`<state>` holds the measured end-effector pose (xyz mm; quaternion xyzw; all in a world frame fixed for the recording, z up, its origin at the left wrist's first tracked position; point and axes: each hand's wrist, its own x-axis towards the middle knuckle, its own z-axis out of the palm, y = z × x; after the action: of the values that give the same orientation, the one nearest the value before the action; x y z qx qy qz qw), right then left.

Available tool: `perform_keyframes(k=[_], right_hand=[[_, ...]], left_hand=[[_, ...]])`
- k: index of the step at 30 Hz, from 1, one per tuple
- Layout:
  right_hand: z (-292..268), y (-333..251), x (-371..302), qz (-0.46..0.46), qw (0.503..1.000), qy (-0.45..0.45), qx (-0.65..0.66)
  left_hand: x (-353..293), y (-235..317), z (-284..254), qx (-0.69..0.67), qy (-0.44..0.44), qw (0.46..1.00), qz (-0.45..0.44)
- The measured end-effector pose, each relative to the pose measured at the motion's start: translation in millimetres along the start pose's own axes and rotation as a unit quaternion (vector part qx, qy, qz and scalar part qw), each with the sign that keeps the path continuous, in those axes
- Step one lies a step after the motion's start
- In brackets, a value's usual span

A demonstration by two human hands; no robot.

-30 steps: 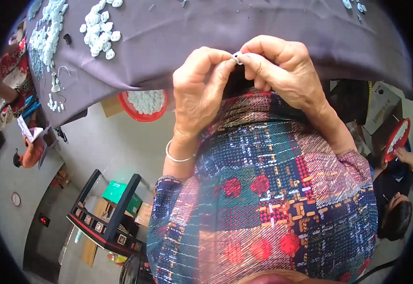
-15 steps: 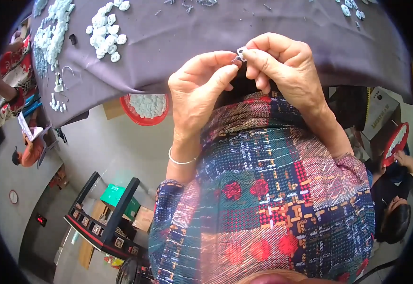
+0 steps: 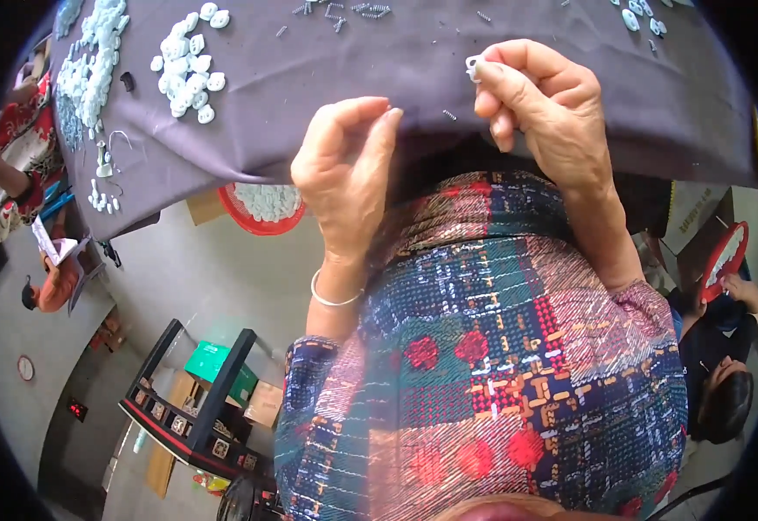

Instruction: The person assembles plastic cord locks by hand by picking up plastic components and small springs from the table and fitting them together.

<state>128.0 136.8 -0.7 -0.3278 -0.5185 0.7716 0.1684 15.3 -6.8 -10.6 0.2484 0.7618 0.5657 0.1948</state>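
Between the thumb and index finger of my right hand [image 3: 546, 108] is a small white plastic part [image 3: 473, 69] with a hole in it, held above the dark cloth. A small metal spring [image 3: 450, 115] shows between my two hands, over the cloth near its front edge. My left hand [image 3: 346, 165], with a light bangle at the wrist, is apart from the right. Its thumb and index fingertips come together in a pinch, and nothing shows between them.
On the dark cloth-covered table [image 3: 248, 95] lie a pile of white parts [image 3: 189, 74], a larger heap [image 3: 92, 74] at far left and several springs [image 3: 370, 10] at the back. A red basin [image 3: 261, 227] of white parts sits below the edge. Another person [image 3: 726, 347] holds a red tray [image 3: 726, 260] at right.
My hands have moved apart: the right went up and right with the white part, the left drew back left. The spring, earlier at the white part between my fingertips, is now separate from it.
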Motion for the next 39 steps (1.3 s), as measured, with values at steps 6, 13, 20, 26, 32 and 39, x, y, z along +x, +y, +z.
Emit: perform_keyframes(k=[6, 13, 20, 26, 32, 39], right_hand=[[-6.2, 0.2, 3.4, -0.016, 0.999, 0.016, 0.022], [-9.1, -1.2, 0.1, -0.008, 1.000, -0.001, 0.010], [-8.6, -0.6, -3.4, -0.008, 1.000, -0.011, 0.009], [6.4, -6.0, -12.8, -0.028, 0.996, -0.046, -0.070], [14.5, -5.6, -14.1, -0.089, 0.987, -0.039, -0.130], [17.4, -4.4, -14.0, -0.102, 0.986, -0.027, -0.127]], left_hand=[[6.4, 4.3, 8.7, 0.261, -0.020, 0.921, 0.289], [19.2, 2.1, 15.2, 0.300, -0.092, 0.898, 0.308], [14.7, 2.4, 12.7, 0.204, -0.088, 0.950, 0.221], [10.3, 21.2, 5.0, -0.182, -0.081, 0.976, -0.090], [6.8, 22.7, 4.3, -0.250, -0.071, 0.960, -0.105], [3.3, 22.1, 9.6, -0.255, -0.047, 0.959, -0.114]])
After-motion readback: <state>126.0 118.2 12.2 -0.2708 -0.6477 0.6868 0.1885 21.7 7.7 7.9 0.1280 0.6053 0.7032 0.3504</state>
